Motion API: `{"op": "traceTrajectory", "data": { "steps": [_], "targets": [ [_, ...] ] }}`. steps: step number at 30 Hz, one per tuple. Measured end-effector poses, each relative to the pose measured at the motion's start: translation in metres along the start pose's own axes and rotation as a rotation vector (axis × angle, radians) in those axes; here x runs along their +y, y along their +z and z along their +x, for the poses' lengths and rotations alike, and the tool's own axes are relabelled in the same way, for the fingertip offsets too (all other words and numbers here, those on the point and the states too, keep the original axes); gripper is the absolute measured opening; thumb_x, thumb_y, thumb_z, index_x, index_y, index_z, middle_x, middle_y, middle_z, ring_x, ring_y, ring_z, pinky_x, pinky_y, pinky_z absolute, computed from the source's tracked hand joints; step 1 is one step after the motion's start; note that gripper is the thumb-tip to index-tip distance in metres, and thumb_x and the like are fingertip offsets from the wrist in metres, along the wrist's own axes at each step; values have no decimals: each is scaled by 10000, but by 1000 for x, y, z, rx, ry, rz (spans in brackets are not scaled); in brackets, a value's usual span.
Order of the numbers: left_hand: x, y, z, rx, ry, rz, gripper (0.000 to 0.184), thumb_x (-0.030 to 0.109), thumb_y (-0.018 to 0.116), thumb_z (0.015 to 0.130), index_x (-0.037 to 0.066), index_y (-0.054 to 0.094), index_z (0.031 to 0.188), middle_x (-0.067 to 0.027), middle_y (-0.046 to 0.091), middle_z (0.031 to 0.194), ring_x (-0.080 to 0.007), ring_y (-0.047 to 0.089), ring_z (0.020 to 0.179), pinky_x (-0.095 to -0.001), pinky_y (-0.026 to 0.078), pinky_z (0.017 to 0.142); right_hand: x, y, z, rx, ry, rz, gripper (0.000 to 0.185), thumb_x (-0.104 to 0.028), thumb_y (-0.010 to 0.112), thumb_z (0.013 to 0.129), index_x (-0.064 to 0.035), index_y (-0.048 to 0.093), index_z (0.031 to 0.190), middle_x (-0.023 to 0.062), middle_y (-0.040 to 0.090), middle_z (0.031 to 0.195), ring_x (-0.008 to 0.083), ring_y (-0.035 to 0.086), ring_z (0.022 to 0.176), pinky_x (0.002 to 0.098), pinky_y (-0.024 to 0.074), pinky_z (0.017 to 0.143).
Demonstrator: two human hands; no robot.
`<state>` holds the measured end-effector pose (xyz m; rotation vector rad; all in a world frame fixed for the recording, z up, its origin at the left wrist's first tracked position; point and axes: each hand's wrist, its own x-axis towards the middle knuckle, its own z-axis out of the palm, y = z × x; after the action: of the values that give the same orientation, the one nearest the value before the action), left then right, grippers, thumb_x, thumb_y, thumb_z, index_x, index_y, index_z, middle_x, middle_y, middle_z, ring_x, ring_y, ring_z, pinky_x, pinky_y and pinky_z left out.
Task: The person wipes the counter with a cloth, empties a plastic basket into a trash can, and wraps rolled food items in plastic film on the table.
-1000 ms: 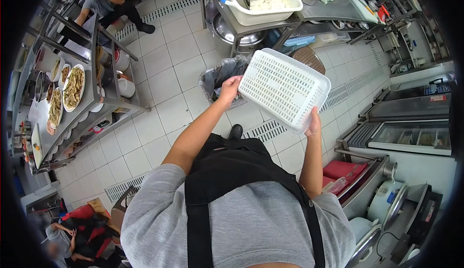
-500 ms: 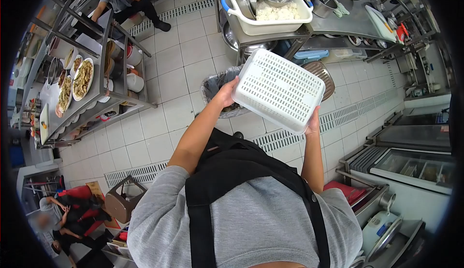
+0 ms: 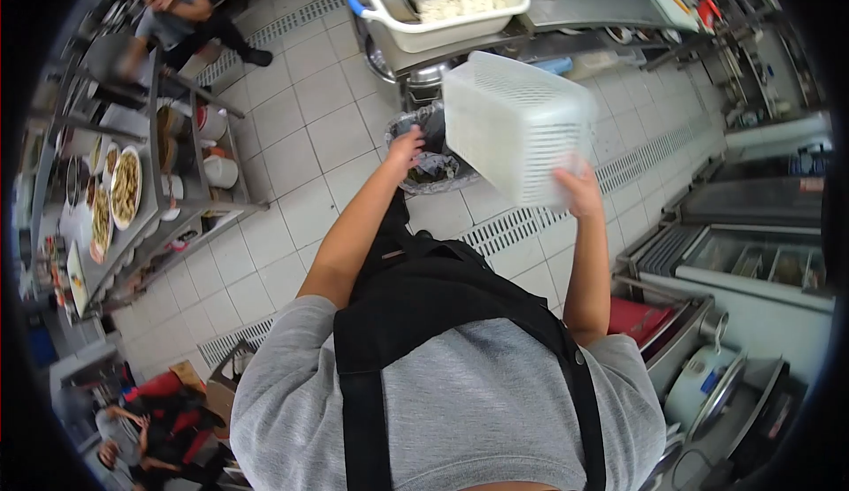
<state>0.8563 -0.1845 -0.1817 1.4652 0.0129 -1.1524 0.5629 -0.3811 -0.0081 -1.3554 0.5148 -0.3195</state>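
Observation:
A white perforated basket (image 3: 504,128) is tilted up on its side in front of me, a little blurred. My right hand (image 3: 579,190) grips its near right edge, with the fingertips smeared by motion. Left of the basket, apart from it, my left hand (image 3: 407,150) has its fingers spread and holds nothing. A bin lined with a dark plastic bag (image 3: 433,181) stands on the floor below and beyond my left hand, partly covered by the basket.
A white tub (image 3: 433,38) with metal bowls and pale food sits on a steel table (image 3: 584,15). Plates of food (image 3: 126,187) stand on the left rack. A person (image 3: 181,18) sits at the upper left. A glass-topped fridge (image 3: 761,257) is at the right.
My left hand has let go of the basket and moved away from it. The basket has turned from facing me to standing on its side, held by my right hand alone.

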Motion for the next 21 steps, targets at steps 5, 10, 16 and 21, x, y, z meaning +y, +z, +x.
{"op": "traceTrajectory", "data": {
  "steps": [5,10,16,21],
  "targets": [
    [44,-33,-40,-311,-197,-287,1034,831,307,773,60,228,1457,-217,448,1361,-376,461,1219,-530,385,981,5,108,3,-210,-275,-1045,240,-50,680,733,-92,655,968,91,596,913,263,601,902,370,494,763],
    [59,-11,-41,-494,-209,92,756,564,534,865,13,393,1362,-210,547,1239,-311,570,1105,-460,453,939,42,133,-2,-249,-219,-1292,337,-48,672,635,-141,663,959,68,572,947,275,588,933,388,507,770],
    [17,-31,-16,-399,-288,93,504,-2,471,759,-49,474,1261,-186,594,1164,-289,583,1084,-406,482,917,60,116,32,-14,11,-497,340,-179,744,788,-90,465,616,-39,414,571,69,400,550,262,357,497],
    [-5,-63,-1,-181,18,409,490,-40,383,775,-51,479,1256,-200,608,1142,-303,597,1062,-409,480,906,-1,73,81,466,-80,-111,413,-67,711,797,-161,379,569,-87,387,543,9,328,507,198,271,447]
  ]
}}
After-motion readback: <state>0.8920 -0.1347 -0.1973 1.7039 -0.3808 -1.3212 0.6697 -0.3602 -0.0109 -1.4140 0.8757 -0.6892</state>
